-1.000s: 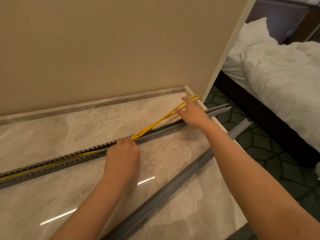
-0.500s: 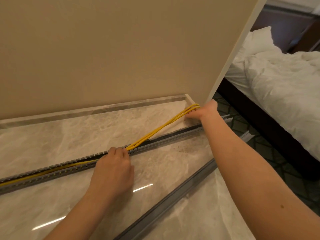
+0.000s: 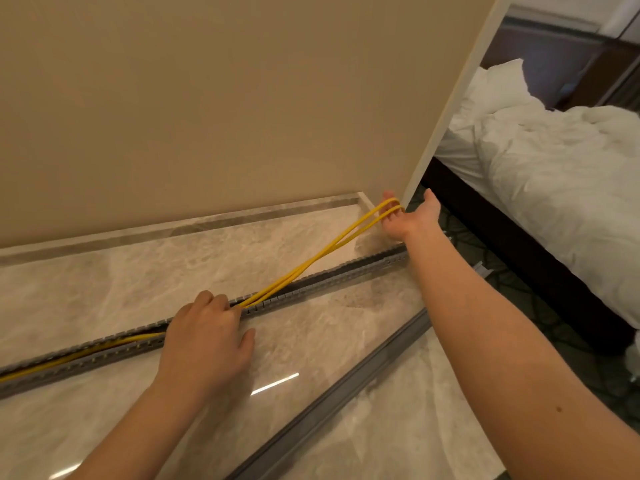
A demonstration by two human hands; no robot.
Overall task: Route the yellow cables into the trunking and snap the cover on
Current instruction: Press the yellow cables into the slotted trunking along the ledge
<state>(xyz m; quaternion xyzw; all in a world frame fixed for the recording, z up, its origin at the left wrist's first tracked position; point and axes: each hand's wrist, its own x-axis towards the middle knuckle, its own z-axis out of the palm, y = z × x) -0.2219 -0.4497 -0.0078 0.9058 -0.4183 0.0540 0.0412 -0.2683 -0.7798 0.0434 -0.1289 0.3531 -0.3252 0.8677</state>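
1. My right hand [image 3: 408,220] is now at the far corner of the surface [image 3: 346,341], next to the wall [image 3: 242,98] edge. A second ago it was lower, close over the trunking [image 3: 329,280].
2. It has taken the looped end of the cables [image 3: 322,252] on its fingers and pulled it back. The palm looks open, the fingers hooked in the loop.
3. The free part of the cables now rises in a tighter line from the trunking to that hand.
4. My left hand [image 3: 207,334] has hardly moved. It lies half closed on the trunking, fingertips pressing the cables where they leave the channel.
5. To the left of this hand the cables already lie inside the trunking; to the right the channel is empty.
6. I think the slack is now out, so I can lay the rest down in the channel.
7. The cover [image 3: 346,393] lies loose on the surface, nearer to me, not yet fitted.
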